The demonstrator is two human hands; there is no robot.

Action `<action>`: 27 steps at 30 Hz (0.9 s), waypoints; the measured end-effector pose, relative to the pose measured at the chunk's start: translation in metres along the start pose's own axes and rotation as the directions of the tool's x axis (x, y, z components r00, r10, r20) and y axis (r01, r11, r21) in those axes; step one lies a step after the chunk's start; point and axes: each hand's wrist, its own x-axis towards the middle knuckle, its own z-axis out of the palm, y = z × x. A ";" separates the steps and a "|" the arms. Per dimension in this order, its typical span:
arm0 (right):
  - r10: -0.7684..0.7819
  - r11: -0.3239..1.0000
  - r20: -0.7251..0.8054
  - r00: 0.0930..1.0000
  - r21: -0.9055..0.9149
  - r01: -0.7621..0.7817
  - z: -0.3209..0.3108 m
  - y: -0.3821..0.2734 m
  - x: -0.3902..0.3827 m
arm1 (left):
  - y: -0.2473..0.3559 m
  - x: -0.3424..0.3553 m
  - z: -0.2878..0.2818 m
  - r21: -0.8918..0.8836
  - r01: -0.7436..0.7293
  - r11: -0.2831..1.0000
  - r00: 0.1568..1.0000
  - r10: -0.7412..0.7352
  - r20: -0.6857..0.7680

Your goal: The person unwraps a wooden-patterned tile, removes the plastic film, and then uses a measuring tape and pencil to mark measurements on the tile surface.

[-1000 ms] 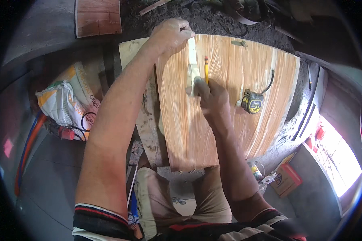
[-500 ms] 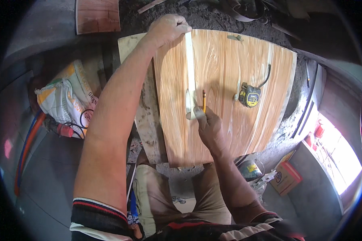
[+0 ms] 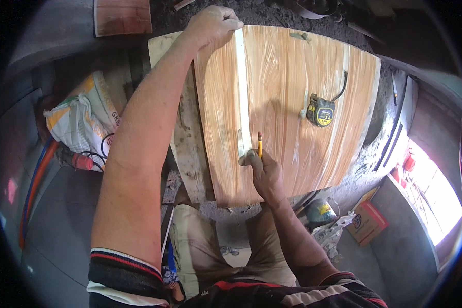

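A wood-grain board (image 3: 287,66) lies in front of me, with a narrow white strip (image 3: 242,82) running along it from the far edge toward me. My left hand (image 3: 210,28) is closed at the strip's far end, thumb and fingers pinched at the board's edge. Nearer to me, my right hand (image 3: 267,177) is closed with its thumb and fingertips at the strip's near part. A yellow pencil (image 3: 260,146) also sticks up from this hand, its dark end pointing away from me. Right of the strip, a black and yellow tape measure (image 3: 321,111) rests on the board.
A rough pale plank (image 3: 190,149) lies along the board's left side. White and yellow sacks (image 3: 82,118) and a red-tipped cord or tool (image 3: 81,161) are at left. A bucket-like container (image 3: 321,212) and a red box (image 3: 369,223) stand at lower right.
My right hand has slid toward me along the strip, carrying the pencil. My left hand stays at the far end. The whole view has shifted slightly, so the board appears higher.
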 end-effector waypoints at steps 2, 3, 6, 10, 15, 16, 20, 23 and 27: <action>0.013 1.000 0.002 1.000 -0.010 -0.013 -0.002 0.002 -0.003 | 0.001 -0.001 0.001 -0.014 0.014 1.000 1.000 -0.014 0.003; 0.025 0.999 0.005 1.000 -0.021 -0.025 -0.002 0.004 -0.005 | 0.002 -0.002 0.001 -0.026 0.027 0.999 1.000 -0.027 0.005; 0.000 1.000 0.009 1.000 -0.030 0.000 0.001 0.024 -0.011 | -0.001 0.001 0.001 -0.043 0.015 0.999 1.000 -0.014 0.026; -0.024 0.992 -0.010 1.000 -0.124 0.023 0.003 0.037 -0.023 | 0.001 -0.001 0.002 -0.053 0.032 0.998 0.999 -0.030 0.035; 0.000 0.982 -0.012 1.000 -0.190 -0.002 0.002 0.039 -0.025 | 0.000 -0.001 0.000 0.065 -0.026 0.998 1.000 0.026 0.009; -0.003 0.982 -0.013 1.000 -0.190 0.001 0.001 0.039 -0.022 | 0.002 -0.001 0.000 0.066 -0.029 0.997 1.000 0.029 0.007; -0.098 0.967 -0.009 0.995 -0.237 0.093 0.002 0.030 -0.015 | 0.004 -0.001 -0.003 0.132 0.058 0.990 0.998 -0.057 -0.012; -0.105 0.980 -0.012 0.994 -0.173 0.101 0.000 0.021 -0.016 | 0.009 -0.009 -0.008 0.224 0.069 0.972 0.997 -0.074 0.015; -0.214 0.976 -0.075 0.974 -0.044 0.211 0.000 0.067 -0.006 | 0.050 -0.027 -0.003 0.509 0.084 0.856 0.992 -0.119 0.035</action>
